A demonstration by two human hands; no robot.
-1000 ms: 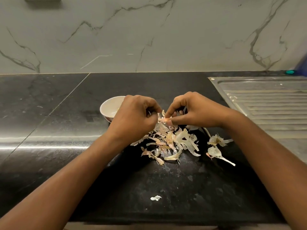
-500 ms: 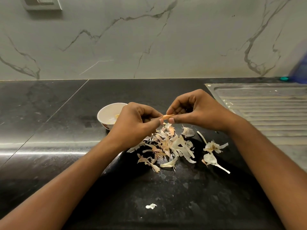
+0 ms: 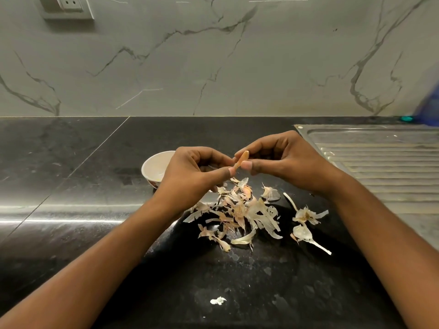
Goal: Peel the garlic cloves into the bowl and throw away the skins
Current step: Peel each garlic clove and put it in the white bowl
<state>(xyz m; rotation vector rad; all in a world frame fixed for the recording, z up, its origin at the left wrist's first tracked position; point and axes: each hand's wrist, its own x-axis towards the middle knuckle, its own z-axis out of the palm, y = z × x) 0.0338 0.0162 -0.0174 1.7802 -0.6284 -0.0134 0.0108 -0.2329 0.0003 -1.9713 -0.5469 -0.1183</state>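
A small garlic clove (image 3: 241,159) with brownish skin is held above the black counter, between both hands. My left hand (image 3: 193,174) pinches its lower end with thumb and fingers. My right hand (image 3: 278,160) pinches its upper part. Below them lies a pile of papery garlic skins (image 3: 240,210). A small white bowl (image 3: 153,166) stands just left of my left hand, which partly hides it.
Two garlic stem pieces with skin (image 3: 306,224) lie right of the pile. A white scrap (image 3: 218,300) sits near the counter's front. A steel drainboard (image 3: 380,167) fills the right side. A marble wall with a socket (image 3: 69,7) rises behind.
Both hands have lifted from the skin pile with the clove between them. The clove now shows more plainly, tilted between the fingertips.
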